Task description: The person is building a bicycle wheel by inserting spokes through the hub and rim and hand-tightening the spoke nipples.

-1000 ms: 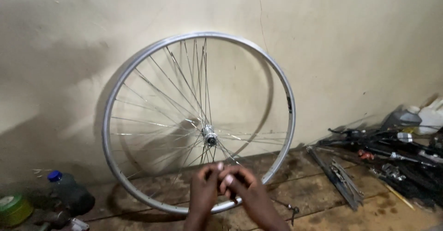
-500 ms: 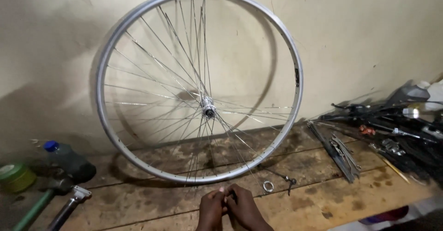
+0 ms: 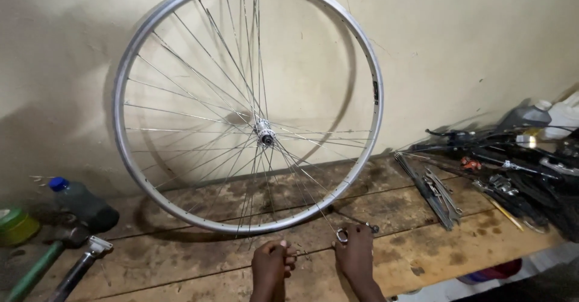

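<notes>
my right hand (image 3: 356, 251) pinches a small metal ring (image 3: 342, 235); my left hand (image 3: 271, 264) is curled shut (contents unseen), dark bottle (image 3: 84, 204) capped blue.

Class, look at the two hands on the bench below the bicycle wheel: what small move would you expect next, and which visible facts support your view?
Probably the right hand closes on the small metal ring at its fingertips and lifts it. The ring lies on the wooden bench just below the wheel rim, among loose spokes. The left hand is curled beside it; what it pinches, if anything, is too small to tell.
</notes>
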